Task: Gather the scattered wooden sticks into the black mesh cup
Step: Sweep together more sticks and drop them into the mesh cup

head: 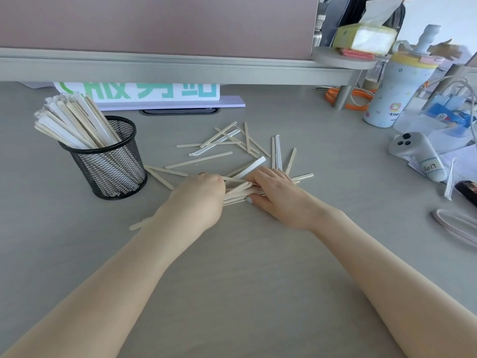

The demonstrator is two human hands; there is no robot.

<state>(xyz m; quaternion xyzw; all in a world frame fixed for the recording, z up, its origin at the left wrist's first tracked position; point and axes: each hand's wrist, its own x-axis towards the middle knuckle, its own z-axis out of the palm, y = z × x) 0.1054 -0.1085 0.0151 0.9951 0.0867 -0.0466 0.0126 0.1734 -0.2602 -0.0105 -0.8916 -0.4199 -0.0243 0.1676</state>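
A black mesh cup [111, 169] stands at the left of the desk, filled with several wooden sticks [74, 122] leaning left. Several loose sticks [222, 143] lie scattered across the middle of the desk, some in white paper sleeves. A small bundle of sticks [237, 193] lies between my hands. My left hand [204, 192] curls its fingers round the bundle's left end. My right hand [273, 192] grips the bundle's right end, thumb below and fingers over the top. One stick [140, 223] pokes out from under my left forearm.
A sign with green characters [152, 93] stands at the back under a grey shelf [180, 65]. At the right are a patterned tumbler [389, 99], a white controller [418, 156], a wrapped stick [450, 179], cables [456, 228] and a tissue box [366, 37].
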